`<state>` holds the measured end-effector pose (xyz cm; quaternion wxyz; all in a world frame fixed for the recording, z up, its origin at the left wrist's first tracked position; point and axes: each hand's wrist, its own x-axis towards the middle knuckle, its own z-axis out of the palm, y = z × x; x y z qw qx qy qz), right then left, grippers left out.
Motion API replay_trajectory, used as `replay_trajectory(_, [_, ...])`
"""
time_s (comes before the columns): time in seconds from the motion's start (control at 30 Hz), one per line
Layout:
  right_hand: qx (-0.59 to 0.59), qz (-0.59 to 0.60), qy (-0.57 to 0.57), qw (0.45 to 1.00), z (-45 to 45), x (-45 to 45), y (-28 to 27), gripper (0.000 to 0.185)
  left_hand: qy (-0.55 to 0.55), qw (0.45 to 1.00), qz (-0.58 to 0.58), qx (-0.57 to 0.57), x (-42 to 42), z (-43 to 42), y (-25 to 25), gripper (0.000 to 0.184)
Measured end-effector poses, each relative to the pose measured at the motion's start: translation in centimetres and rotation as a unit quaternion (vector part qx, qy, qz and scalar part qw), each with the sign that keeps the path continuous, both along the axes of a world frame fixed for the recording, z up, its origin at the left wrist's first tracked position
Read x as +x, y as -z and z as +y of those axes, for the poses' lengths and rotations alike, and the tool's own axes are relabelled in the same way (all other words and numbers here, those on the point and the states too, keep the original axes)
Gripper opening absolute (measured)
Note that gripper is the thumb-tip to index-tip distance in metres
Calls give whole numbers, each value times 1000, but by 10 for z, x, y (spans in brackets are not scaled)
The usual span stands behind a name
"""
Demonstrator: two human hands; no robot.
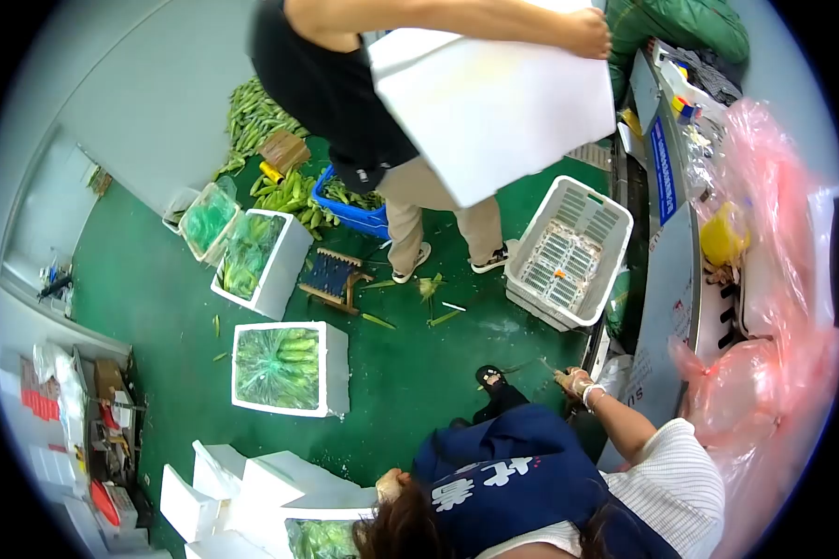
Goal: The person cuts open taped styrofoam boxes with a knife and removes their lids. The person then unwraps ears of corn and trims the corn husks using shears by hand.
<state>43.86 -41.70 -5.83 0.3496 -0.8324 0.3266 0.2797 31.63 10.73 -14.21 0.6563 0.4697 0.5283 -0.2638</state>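
My left hand [392, 485] is at the lower middle, partly behind dark hair. Its fingers are curled beside the corner of a white foam box [364, 513] holding bagged green vegetables [322, 538]; whether it grips the rim I cannot tell. Out to the right, my right hand [574, 383] is closed, with a pale band at the wrist. A thin, faint object [539, 363] extends from its fingers over the floor, too blurred to name. Beyond that hand stands a pale plastic crate [524, 300] with small scraps inside.
Another person [336, 102] stands ahead, carrying a large white foam box [503, 102]. Foam boxes of bagged greens [323, 363] [294, 261], a small rack [331, 279], a blue basket [359, 219] and heaped green produce [256, 121] occupy the green floor. Machinery [667, 307] lines the right.
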Motion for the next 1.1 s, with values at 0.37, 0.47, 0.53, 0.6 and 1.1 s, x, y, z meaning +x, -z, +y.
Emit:
replay_trajectory(0.37, [-22,-41,-41,998,0,-5,-4,42,394,856,-204,266,-42,11,23,26])
replay_trajectory(0.47, [-24,0,-83,996,-11,-6,34,44,48,998,-26,31,-30,-3,-11,22])
replay_trajectory(0.53, [-17,-17,-62,998,-11,-10,51,44,-65,997,46,22,-12,-17,-31,22])
replay_trajectory(0.6, [-32,-37,-51,997,-2,-11,32,43,-19,998,39,47,-9,-8,-16,26])
replay_trajectory(1.1, [11,33,-110,993,48,48,-15,40,-43,998,19,-50,-47,16,15,23])
